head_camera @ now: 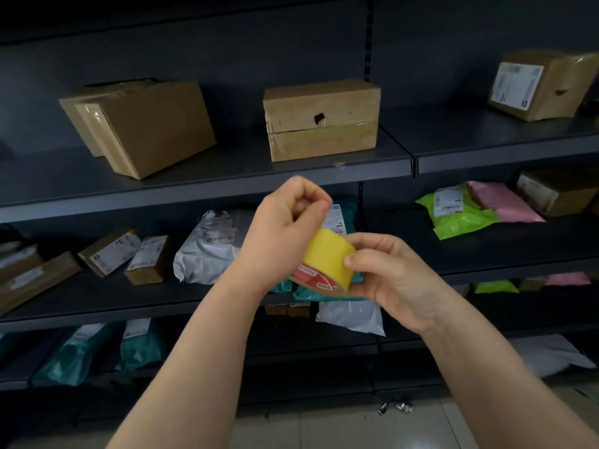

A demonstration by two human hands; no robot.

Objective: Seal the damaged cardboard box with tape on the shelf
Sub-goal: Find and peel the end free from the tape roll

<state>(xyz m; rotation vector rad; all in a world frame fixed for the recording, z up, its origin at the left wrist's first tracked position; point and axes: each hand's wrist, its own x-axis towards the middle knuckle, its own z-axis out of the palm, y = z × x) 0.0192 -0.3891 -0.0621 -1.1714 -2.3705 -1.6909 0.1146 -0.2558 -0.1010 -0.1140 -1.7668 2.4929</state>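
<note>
As left hand and right hand grip the yellow tape roll, its red label is illegible.

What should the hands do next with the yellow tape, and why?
Probably pull a strip off the yellow tape roll. The right hand holds it, the left hand pinches at its top edge, and the box with the hole sits on the shelf above, its hole uncovered.

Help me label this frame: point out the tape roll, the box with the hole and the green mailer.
tape roll (327, 254): head view, yellow outer face.
box with the hole (350, 115): head view, front, right of hole.
green mailer (460, 223): head view, below its label.
</note>
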